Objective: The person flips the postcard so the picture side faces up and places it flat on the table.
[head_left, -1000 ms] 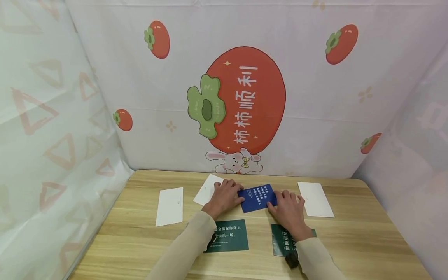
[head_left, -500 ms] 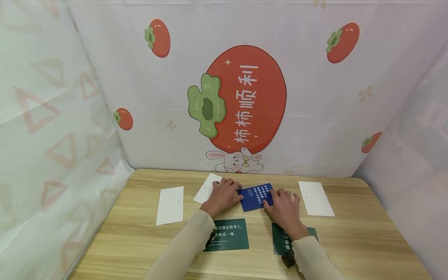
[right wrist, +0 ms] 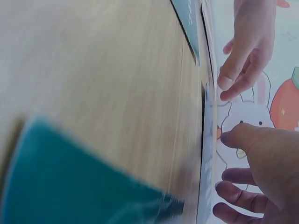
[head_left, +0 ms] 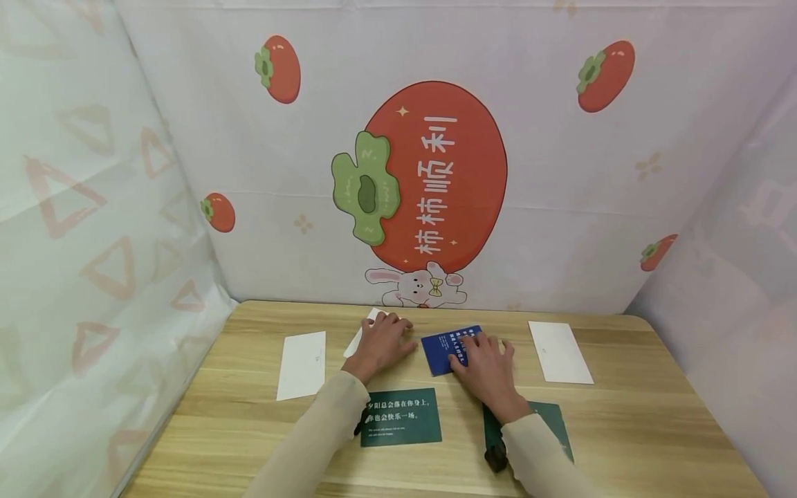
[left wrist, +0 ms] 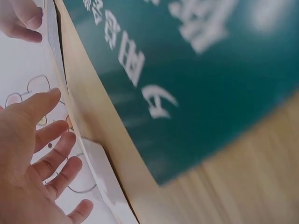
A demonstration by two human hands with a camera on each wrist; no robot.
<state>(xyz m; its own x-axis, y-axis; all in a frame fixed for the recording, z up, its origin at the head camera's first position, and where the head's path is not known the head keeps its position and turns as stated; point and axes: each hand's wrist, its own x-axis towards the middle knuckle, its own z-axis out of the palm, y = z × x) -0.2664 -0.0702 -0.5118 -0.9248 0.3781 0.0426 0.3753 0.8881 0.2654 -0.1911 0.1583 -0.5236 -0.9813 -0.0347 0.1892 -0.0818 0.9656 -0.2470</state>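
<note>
A blue card [head_left: 438, 353] with white writing lies near the back middle of the table. My right hand [head_left: 488, 370] is over its right part, fingers loosely bent and spread, thumb near the card's lower edge. In the right wrist view the fingers [right wrist: 240, 198] of that hand show nothing gripped. My left hand [head_left: 381, 346] is left of the blue card, apart from it, overlapping a white card [head_left: 356, 343] that it partly hides. Its fingers [left wrist: 60, 149] are spread and relaxed in the left wrist view, holding nothing.
A green card [head_left: 401, 418] with white writing lies in front of the left hand; another green card [head_left: 551, 422] is partly under the right forearm. White cards lie at the left [head_left: 301, 366] and right [head_left: 560, 353]. A printed cloth wall [head_left: 560, 263] stands behind the table.
My left hand has moved left, away from the blue card. The right hand has slid left, from the card's right edge to farther over it. The cards look unmoved.
</note>
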